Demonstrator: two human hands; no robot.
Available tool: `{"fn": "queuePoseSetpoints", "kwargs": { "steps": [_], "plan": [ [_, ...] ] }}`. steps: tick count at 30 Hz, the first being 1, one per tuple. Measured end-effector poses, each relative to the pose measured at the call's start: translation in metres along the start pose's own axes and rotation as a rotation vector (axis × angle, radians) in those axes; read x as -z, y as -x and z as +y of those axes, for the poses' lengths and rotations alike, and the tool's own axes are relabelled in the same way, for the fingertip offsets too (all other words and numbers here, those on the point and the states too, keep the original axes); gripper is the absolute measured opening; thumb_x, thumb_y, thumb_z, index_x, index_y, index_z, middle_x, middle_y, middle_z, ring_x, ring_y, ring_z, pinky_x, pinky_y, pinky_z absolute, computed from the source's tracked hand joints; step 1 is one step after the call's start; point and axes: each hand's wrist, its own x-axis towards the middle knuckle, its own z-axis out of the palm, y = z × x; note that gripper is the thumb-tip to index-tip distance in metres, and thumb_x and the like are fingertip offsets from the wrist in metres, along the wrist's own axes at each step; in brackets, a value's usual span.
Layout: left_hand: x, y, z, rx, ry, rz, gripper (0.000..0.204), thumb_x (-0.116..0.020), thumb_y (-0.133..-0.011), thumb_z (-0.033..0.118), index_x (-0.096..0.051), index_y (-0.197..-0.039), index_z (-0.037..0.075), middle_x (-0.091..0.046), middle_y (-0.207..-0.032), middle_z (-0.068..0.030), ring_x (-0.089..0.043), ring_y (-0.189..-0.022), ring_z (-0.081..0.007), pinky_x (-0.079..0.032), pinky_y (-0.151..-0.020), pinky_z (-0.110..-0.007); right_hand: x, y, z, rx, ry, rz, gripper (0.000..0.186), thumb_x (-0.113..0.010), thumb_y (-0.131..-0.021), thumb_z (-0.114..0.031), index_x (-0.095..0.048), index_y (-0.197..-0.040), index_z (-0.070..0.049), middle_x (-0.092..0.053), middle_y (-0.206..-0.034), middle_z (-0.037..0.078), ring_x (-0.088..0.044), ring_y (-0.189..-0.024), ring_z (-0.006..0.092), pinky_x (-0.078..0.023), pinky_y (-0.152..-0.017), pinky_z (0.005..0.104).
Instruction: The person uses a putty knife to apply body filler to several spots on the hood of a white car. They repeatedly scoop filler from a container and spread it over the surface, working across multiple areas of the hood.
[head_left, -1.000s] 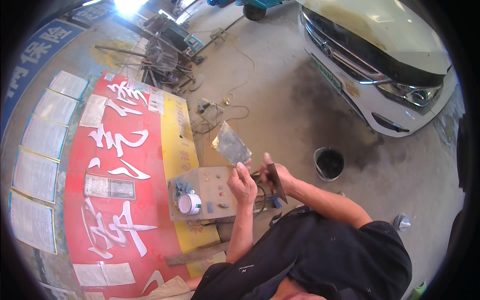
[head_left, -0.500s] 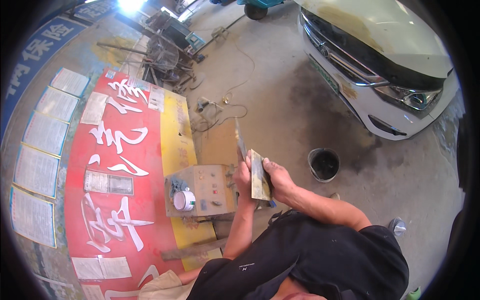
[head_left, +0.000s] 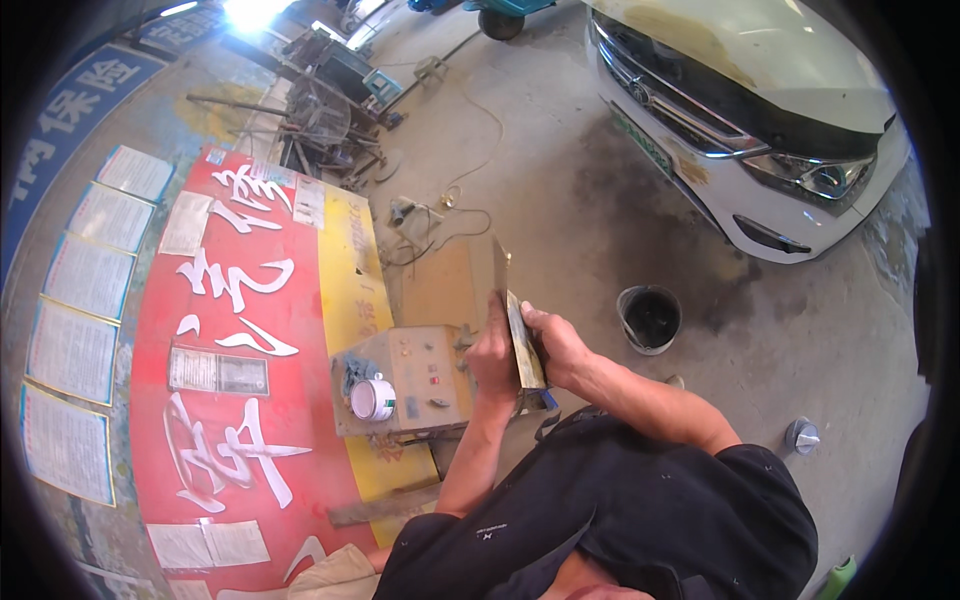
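My right hand (head_left: 553, 343) grips a rectangular, flat putty spreader (head_left: 523, 346), with thumb on its upper edge and yellowish smears on its face. Close against it, my left hand (head_left: 490, 353) is closed round a second thin plate (head_left: 502, 268), seen nearly edge-on and pointing away from me. The two plates overlap or touch in front of my chest; from here I cannot tell which. My left palm and the lower part of its plate are hidden.
Left of my hands, a beige control box (head_left: 430, 365) carries a white can (head_left: 372, 398) and a bluish cloth (head_left: 357, 373). A black bucket (head_left: 650, 318) stands on the floor to the right. A white car (head_left: 720, 140) is at the far right, a red-and-yellow sign (head_left: 230, 330) at the left.
The right-hand spreader has turned more edge-on and shifted slightly right. The left-hand plate has swung right and now lies closer to it.
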Motion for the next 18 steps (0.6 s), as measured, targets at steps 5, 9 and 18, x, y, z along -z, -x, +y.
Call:
{"fn": "queuePoseSetpoints", "kwargs": {
  "steps": [5,9,18],
  "plan": [
    [0.004,0.006,0.001,0.083,-0.017,-0.054,0.057,-0.071,-0.094,0.015,-0.058,-0.143,-0.012,-0.077,-0.091,-0.0209,-0.072,-0.062,-0.0292,-0.057,-0.055,-0.038,0.009,-0.006,0.003,-0.016,-0.114,-0.046,0.042,-0.044,-0.115,-0.036,-0.06,-0.139,-0.005,-0.065,-0.139,0.013,-0.06,-0.129,0.026,-0.044,-0.115,0.0453],
    [-0.008,0.021,0.001,0.244,0.084,-0.076,0.044,-0.065,-0.099,0.013,-0.065,-0.138,-0.006,-0.074,-0.079,-0.0177,-0.071,-0.061,-0.0324,-0.056,-0.055,-0.041,0.002,0.017,-0.017,0.012,-0.211,0.081,0.039,-0.048,-0.113,-0.043,-0.062,-0.098,-0.01,-0.056,-0.084,0.004,-0.053,-0.076,0.0224,-0.047,-0.073,0.0383],
    [-0.026,0.005,0.041,0.453,0.903,-0.068,0.024,-0.053,-0.11,0.011,-0.065,-0.098,-0.006,-0.081,-0.095,-0.0178,-0.081,-0.083,-0.0225,-0.062,-0.069,-0.033,0.068,0.01,-0.058,0.541,-0.02,0.098,0.031,-0.049,-0.115,-0.036,-0.061,-0.12,-0.008,-0.07,-0.109,0.008,-0.069,-0.093,0.0197,-0.059,-0.087,0.0382]
  ]
}}
